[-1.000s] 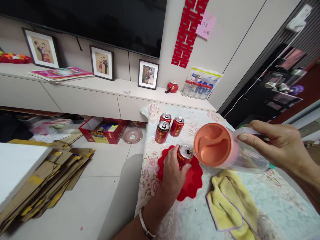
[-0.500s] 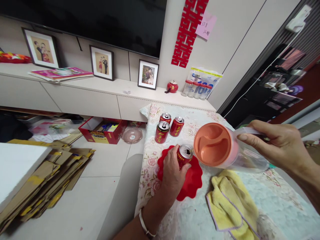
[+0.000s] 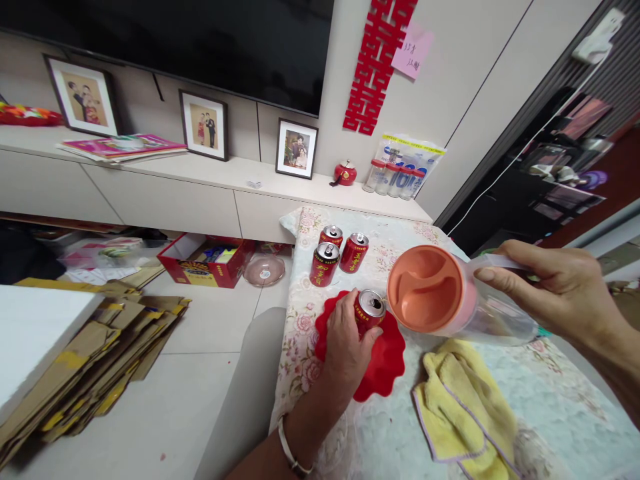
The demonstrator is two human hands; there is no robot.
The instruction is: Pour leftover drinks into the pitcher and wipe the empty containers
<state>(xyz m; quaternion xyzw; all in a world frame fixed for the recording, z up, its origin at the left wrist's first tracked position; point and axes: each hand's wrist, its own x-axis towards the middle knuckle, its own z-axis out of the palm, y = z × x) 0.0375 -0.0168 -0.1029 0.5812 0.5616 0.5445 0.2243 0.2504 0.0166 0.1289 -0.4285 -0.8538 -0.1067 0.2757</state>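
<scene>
My left hand (image 3: pixel 347 343) is wrapped round an opened red drink can (image 3: pixel 369 312), which stands upright over a red scalloped plate (image 3: pixel 387 360). In my right hand (image 3: pixel 555 287) is the handle of a clear plastic pitcher (image 3: pixel 500 317) with an orange lid (image 3: pixel 425 288). The pitcher is tilted on its side, its lid end beside the can's top. A thin stream seems to run between them, hard to make out. Behind the plate stand three more red cans, one in front (image 3: pixel 325 265), one at right (image 3: pixel 354 253) and one at the back (image 3: pixel 331 235).
A yellow towel (image 3: pixel 465 407) lies on the flowered tablecloth (image 3: pixel 370 440) below the pitcher. Beyond the table runs a low cabinet (image 3: pixel 175 190) with picture frames, a red jar (image 3: pixel 345 173) and glass jars (image 3: pixel 393 180). Flattened cardboard (image 3: pixel 115 347) and a red box (image 3: pixel 205 267) are on the floor.
</scene>
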